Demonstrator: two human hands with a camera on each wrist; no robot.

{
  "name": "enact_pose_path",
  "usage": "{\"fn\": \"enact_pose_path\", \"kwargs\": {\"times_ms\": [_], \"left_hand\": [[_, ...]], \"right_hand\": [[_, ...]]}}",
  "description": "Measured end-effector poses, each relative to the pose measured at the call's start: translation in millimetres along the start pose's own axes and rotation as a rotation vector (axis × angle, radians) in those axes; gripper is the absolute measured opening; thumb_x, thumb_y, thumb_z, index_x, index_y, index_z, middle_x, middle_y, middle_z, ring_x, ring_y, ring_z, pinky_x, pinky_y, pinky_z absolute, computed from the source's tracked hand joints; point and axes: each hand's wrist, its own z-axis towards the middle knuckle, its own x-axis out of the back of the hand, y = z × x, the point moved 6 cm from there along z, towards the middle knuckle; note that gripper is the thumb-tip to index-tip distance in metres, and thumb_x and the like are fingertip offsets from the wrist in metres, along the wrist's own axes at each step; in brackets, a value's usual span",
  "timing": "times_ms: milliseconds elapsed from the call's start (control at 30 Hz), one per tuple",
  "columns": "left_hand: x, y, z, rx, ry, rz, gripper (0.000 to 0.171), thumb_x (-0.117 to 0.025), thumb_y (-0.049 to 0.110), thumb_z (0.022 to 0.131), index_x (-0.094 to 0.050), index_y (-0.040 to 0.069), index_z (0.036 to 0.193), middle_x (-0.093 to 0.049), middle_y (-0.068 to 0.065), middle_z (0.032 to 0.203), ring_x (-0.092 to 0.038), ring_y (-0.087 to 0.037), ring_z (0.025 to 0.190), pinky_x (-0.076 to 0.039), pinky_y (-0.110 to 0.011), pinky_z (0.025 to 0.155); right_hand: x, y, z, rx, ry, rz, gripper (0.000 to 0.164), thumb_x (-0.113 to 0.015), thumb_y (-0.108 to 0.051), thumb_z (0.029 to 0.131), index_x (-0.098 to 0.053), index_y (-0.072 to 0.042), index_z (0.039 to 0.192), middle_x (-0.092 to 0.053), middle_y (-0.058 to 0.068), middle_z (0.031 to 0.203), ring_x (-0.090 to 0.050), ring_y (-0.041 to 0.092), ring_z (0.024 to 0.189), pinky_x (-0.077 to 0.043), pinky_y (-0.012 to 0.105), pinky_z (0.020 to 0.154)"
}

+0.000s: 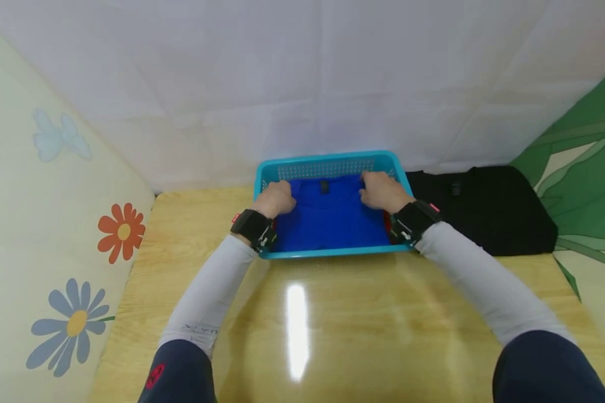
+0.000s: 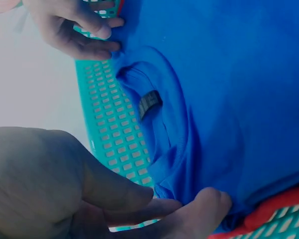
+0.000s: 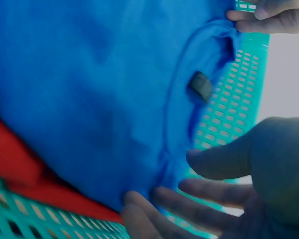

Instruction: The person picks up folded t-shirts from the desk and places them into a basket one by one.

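Note:
A blue T-shirt (image 1: 327,221) lies folded in a turquoise plastic basket (image 1: 327,253), its collar and dark neck label (image 2: 149,103) toward the far side. My left hand (image 1: 276,199) touches the shirt's far left shoulder, fingertips on the cloth and thumb beside the collar. At the far right shoulder, my right hand (image 1: 383,192) has its fingers on the shirt's edge. Its thumb stands apart from its fingers in the right wrist view. Red cloth (image 3: 45,184) shows beneath the blue shirt along the basket's side.
A folded black garment (image 1: 484,212) with a label at its neck lies right of the basket. The basket stands on a wooden table (image 1: 353,313) near a white sheet (image 1: 282,73) at the back. Painted walls (image 1: 40,224) flank the table.

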Motion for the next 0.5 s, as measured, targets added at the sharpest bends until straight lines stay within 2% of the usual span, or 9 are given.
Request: {"fn": "enact_pose_path", "kwargs": {"times_ms": [67,133,300,367,500], "left_hand": [[0.7,-1.3,-4.1,-0.037,0.01,-0.004,0.017,-0.048,0.011,0.093,-0.057,0.001,0.103,-0.059,-0.015,0.101,-0.056,-0.026,0.086,-0.049,-0.037,0.072],[6.5,-3.0,-9.7,-0.079,0.052,-0.018,0.013,-0.049,0.009,0.092,-0.057,0.002,0.098,-0.058,-0.013,0.095,-0.055,-0.025,0.081,-0.049,-0.037,0.069],[23.3,-2.9,-35.8,-0.194,0.168,-0.114,0.027,-0.046,0.011,0.098,-0.062,-0.004,0.115,-0.065,-0.015,0.102,-0.06,-0.022,0.076,-0.055,-0.035,0.072],[25.9,-0.9,-49.3,-0.246,0.213,-0.146,0.032,-0.048,0.014,0.101,-0.061,-0.004,0.125,-0.068,-0.015,0.11,-0.063,-0.021,0.077,-0.056,-0.035,0.073],[20.6,5.9,-68.5,-0.371,0.297,-0.175,0.026,-0.054,0.016,0.101,-0.066,0.003,0.119,-0.072,-0.01,0.111,-0.065,-0.017,0.078,-0.055,-0.032,0.07]], "right_hand": [[0,-4,-6,0.015,-0.022,0.03,0.044,-0.049,-0.015,0.101,-0.047,0.005,0.14,-0.062,0.027,0.122,-0.065,0.03,0.087,-0.052,0.042,0.071],[8,-10,-13,0.037,-0.015,0.069,0.044,-0.047,-0.015,0.103,-0.045,0.003,0.143,-0.064,0.024,0.119,-0.062,0.025,0.074,-0.048,0.038,0.063],[38,-27,-36,0.093,0.038,0.128,0.04,-0.046,-0.02,0.105,-0.049,-0.004,0.143,-0.065,0.017,0.12,-0.049,0.019,0.053,-0.039,0.033,0.05],[45,-33,-47,0.123,0.069,0.129,0.039,-0.048,-0.022,0.105,-0.052,-0.007,0.141,-0.066,0.015,0.121,-0.051,0.019,0.052,-0.037,0.034,0.048],[50,-42,-72,0.175,0.153,0.132,0.036,-0.054,-0.026,0.103,-0.058,-0.011,0.135,-0.07,0.01,0.117,-0.066,0.02,0.078,-0.048,0.034,0.057]]}}
